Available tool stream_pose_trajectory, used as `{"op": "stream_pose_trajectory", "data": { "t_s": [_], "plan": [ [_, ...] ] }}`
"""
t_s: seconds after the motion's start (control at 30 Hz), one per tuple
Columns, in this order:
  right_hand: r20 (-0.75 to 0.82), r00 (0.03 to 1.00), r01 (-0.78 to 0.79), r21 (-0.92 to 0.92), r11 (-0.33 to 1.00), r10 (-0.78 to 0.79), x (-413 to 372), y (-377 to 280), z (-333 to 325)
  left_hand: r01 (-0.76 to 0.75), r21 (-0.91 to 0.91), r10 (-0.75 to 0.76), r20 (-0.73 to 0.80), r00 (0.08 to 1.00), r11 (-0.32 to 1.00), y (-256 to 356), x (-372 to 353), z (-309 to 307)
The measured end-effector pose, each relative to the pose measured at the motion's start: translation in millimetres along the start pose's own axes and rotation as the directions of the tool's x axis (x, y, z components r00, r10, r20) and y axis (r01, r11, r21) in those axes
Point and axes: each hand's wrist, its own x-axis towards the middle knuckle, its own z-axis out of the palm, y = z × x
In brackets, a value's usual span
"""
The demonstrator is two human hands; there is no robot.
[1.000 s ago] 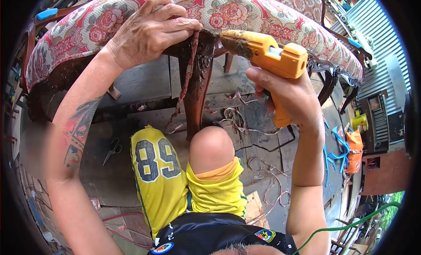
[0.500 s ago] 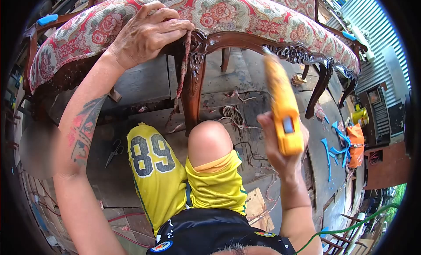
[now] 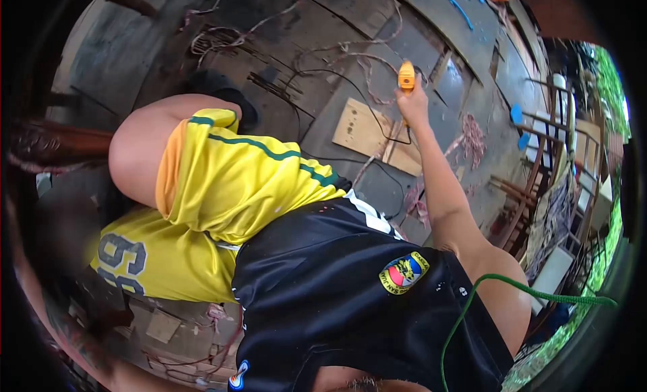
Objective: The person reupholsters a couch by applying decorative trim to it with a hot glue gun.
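My right hand (image 3: 412,103) is closed round the handle of a yellow tool (image 3: 406,76), held out low over the floor at the upper right of centre. A black cord runs from beneath it, near a light wooden board (image 3: 360,128). Of my left arm (image 3: 81,345) only a blurred part shows at the lower left edge, and my left hand is out of sight. Beside my bare knee stands a dark carved wooden leg (image 3: 64,144).
Tangled trimmings (image 3: 226,41) and a bunch of pinkish strips (image 3: 473,141) lie on the worn plank floor (image 3: 323,24). Wooden frames (image 3: 539,156) stand at the right. A green cord (image 3: 505,279) crosses in front of my shirt.
The view has swung down and to the right. The yellow tool has moved away from the upholstered seat towards the floor. The seat and my left hand have left the view.
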Motion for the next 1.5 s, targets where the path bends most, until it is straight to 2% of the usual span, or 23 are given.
{"op": "stream_pose_trajectory", "data": {
  "t_s": [0.07,0.17,0.2,0.23,0.3,0.33,0.37,0.4,0.43,0.47,0.53,0.57,0.6,0.63,0.7,0.73,0.83,0.9,1.0,1.27,1.33,1.4,1.5],
  "plan": [
    [-0.009,0.999,-0.043,-0.082,0.996,0.043,-22.2,47.3,16.1,-0.351,0.06,0.355,-0.228,0.907,0.935,-21.5,-1.1,5.1],
    [-0.094,0.994,0.031,-0.316,0.948,-0.064,-66.2,121.7,82.5,-0.692,0.312,0.74,-0.463,0.488,0.651,-70.0,-5.6,20.8],
    [-0.094,0.987,0.094,-0.301,0.949,-0.128,-80.8,128.2,95.1,-0.668,0.345,0.741,-0.449,0.499,0.659,-91.7,-4.5,33.2],
    [-0.071,0.971,0.192,-0.332,0.924,-0.228,-97.7,129.6,100.1,-0.643,0.274,0.696,-0.364,0.618,0.715,-117.1,-6.1,50.0],
    [-0.002,1.0,0.003,-0.318,0.948,-0.004,-114.3,136.1,129.0,-0.52,0.308,0.602,-0.332,0.726,0.797,-104.2,-23.0,51.0],
    [0.015,1.0,0.019,-0.437,0.899,-0.015,-111.3,167.1,159.9,-0.456,0.334,0.56,-0.375,0.739,0.825,-99.1,-29.8,55.4],
    [0.029,1.0,0.024,-0.609,0.793,-0.008,-118.8,148.5,157.3,-0.525,0.295,0.602,-0.439,0.667,0.798,-88.6,-22.5,53.1],
    [0.212,0.952,-0.055,-0.596,0.801,0.223,-114.5,134.9,157.1,-0.517,0.308,0.601,-0.458,0.655,0.799,-79.8,-19.4,51.7],
    [0.22,0.895,-0.218,-0.546,0.809,0.389,-109.2,121.8,156.7,-0.486,0.327,0.586,-0.445,0.677,0.81,-70.4,-17.6,46.8],
    [0.148,0.867,-0.224,-0.737,0.638,0.475,-96.3,117.9,167.9,-0.469,0.332,0.574,-0.434,0.695,0.819,-62.1,-15.8,44.3],
    [0.129,0.9,-0.162,-0.789,0.593,0.416,-71.0,56.7,156.7,-0.452,0.353,0.57,-0.416,0.709,0.819,-53.8,-8.6,43.4],
    [0.186,0.945,-0.078,-0.672,0.737,0.269,-67.1,-24.6,118.0,-0.426,0.367,0.556,-0.422,0.716,0.827,-55.9,-9.7,46.7],
    [0.192,0.977,0.166,-0.383,0.909,-0.097,-29.9,-37.0,137.0,-0.426,0.342,0.544,-0.451,0.708,0.837,-54.1,-9.9,48.8],
    [0.077,0.899,0.436,-0.076,0.897,-0.43,5.7,-53.5,152.1,-0.433,0.312,0.533,-0.479,0.697,0.846,-51.4,-8.7,50.3],
    [-0.123,0.704,0.7,0.286,0.655,-0.699,-10.7,-255.6,106.0,-0.409,0.308,0.512,-0.496,0.701,0.859,-48.0,-10.0,49.0],
    [-0.171,0.558,0.746,0.532,0.4,-0.812,-59.4,-407.1,57.5,-0.392,0.294,0.49,-0.514,0.704,0.872,-50.3,-14.1,51.8],
    [-0.225,0.337,0.672,0.738,0.066,-0.914,-117.1,-542.6,59.9,-0.335,0.256,0.422,-0.578,0.698,0.907,-47.3,-17.0,62.9],
    [-0.241,0.244,0.673,0.74,-0.015,-0.939,-158.1,-601.0,67.7,-0.294,0.206,0.357,-0.618,0.701,0.933,-39.2,-18.7,66.0],
    [-0.075,0.36,0.629,0.755,0.183,-0.93,-201.9,-640.9,86.6,-0.262,0.067,0.243,-0.641,0.728,0.963,-35.6,-23.7,68.8],
    [-0.078,0.403,0.636,0.74,0.218,-0.912,-196.9,-650.1,87.2,-0.233,-0.054,0.132,-0.691,0.711,0.971,-26.6,-24.1,81.9],
    [-0.081,0.347,0.604,0.782,0.156,-0.935,-182.6,-653.7,82.1,-0.238,-0.071,0.127,-0.681,0.721,0.969,-25.3,-26.2,82.0],
    [-0.007,0.289,0.389,0.915,0.111,-0.957,-172.6,-661.6,78.7,-0.229,-0.077,0.115,-0.686,0.718,0.97,-24.6,-25.9,85.6],
    [0.077,0.237,0.345,0.925,0.157,-0.969,-157.8,-666.1,71.0,-0.22,-0.081,0.105,-0.69,0.716,0.972,-22.5,-25.0,86.6]
  ]
}}
